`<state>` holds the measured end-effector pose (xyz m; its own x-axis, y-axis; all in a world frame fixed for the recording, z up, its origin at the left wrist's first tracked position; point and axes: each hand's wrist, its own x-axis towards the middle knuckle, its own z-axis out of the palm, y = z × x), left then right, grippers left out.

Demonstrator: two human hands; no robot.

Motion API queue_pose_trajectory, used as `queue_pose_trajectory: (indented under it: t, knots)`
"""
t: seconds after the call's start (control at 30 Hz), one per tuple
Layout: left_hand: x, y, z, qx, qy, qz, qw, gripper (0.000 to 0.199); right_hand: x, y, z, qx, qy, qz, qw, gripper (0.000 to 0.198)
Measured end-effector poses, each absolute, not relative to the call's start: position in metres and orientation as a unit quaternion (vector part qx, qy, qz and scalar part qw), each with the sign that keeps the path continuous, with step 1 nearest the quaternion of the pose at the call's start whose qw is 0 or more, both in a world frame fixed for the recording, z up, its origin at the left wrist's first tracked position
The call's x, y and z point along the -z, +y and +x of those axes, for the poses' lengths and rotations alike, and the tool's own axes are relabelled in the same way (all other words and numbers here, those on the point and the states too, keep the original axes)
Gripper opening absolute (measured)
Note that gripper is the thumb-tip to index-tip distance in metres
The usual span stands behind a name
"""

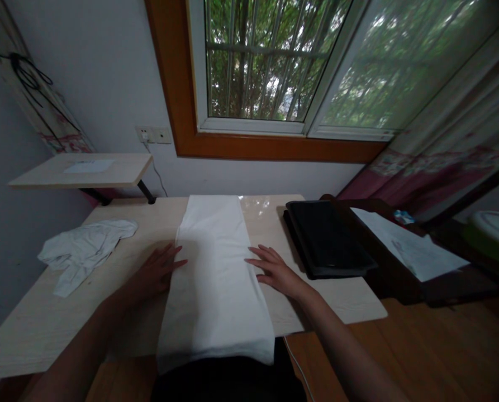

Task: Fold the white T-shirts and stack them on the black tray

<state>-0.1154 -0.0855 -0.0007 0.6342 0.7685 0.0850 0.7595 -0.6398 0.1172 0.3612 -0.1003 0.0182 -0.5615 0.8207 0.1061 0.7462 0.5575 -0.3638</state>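
Note:
A long white folded cloth (pixel 219 279) lies lengthwise on the light wooden desk (pixel 140 329), its near end hanging over the front edge by my body. My left hand (pixel 159 267) rests at the cloth's left edge, fingers apart, with the tips just over the fabric. On the opposite edge my right hand (pixel 274 269) has its fingers spread, the tips touching the cloth. Neither hand grips anything. What kind of cloth item it is, I cannot tell.
A crumpled white cloth (pixel 88 248) lies at the desk's left. Behind it stands a small raised shelf (pixel 127 167) holding a paper. Black flat cases (pixel 324 237) are stacked at the right. Beyond them, a sheet of paper (pixel 404 245) lies on a dark surface. A window is ahead.

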Motion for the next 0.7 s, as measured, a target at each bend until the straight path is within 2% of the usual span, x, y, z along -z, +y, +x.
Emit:
queue_pose_trajectory:
  t: [0.1,0.27,0.43,0.53,0.7]
  knots:
    - [-0.004,-0.094,-0.107,-0.079,0.407,0.910,0.026,0.067,-0.017,-0.104,0.361,-0.153,-0.882,-0.420,0.145,0.060]
    - [-0.006,-0.103,-0.100,-0.118,0.366,0.923,0.018,0.057,-0.023,-0.116,0.354,-0.156,-0.894,-0.367,0.203,0.065]
    - [-0.003,-0.109,-0.100,-0.175,0.308,0.935,0.030,0.052,-0.018,-0.124,0.349,-0.171,-0.903,-0.303,0.252,0.045]
    - [-0.005,-0.115,-0.095,-0.173,0.283,0.942,0.053,0.054,-0.011,-0.125,0.348,-0.201,-0.898,-0.285,0.268,0.040]
    - [-0.012,-0.123,-0.085,-0.144,0.268,0.948,0.096,0.055,-0.011,-0.128,0.345,-0.237,-0.891,-0.297,0.249,0.034]
